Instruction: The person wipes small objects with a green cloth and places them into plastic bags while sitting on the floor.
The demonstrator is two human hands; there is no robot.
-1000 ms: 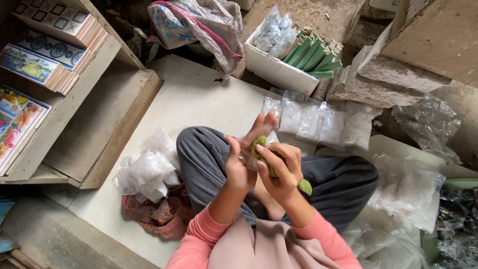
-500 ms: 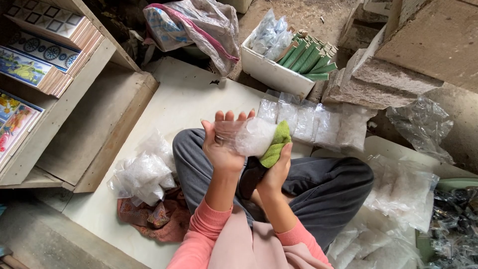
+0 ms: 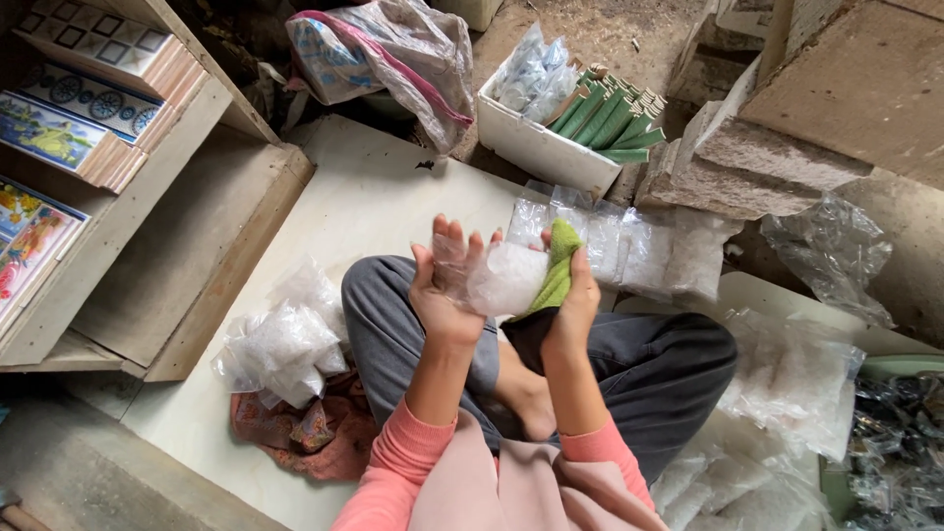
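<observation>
I sit cross-legged on a pale board (image 3: pixel 383 206). My left hand (image 3: pixel 442 285) is raised palm-up with fingers spread, a small clear plastic bag of white grains (image 3: pixel 506 277) resting against it. My right hand (image 3: pixel 575 295) holds a green folded piece (image 3: pixel 558 265) against that bag. Both hands are together above my knees.
A white box (image 3: pixel 536 147) with green sticks and clear bags stands ahead. Filled clear bags lie in a row (image 3: pixel 629 246) behind my hands, in a pile (image 3: pixel 280 344) at left, and more at right (image 3: pixel 787 383). A wooden shelf with decorated tiles (image 3: pixel 69 147) is left; stone blocks (image 3: pixel 787 128) are right.
The hands rose from my lap and parted slightly. The clear bag and green piece, first clasped low between both hands, are now held up in front of me.
</observation>
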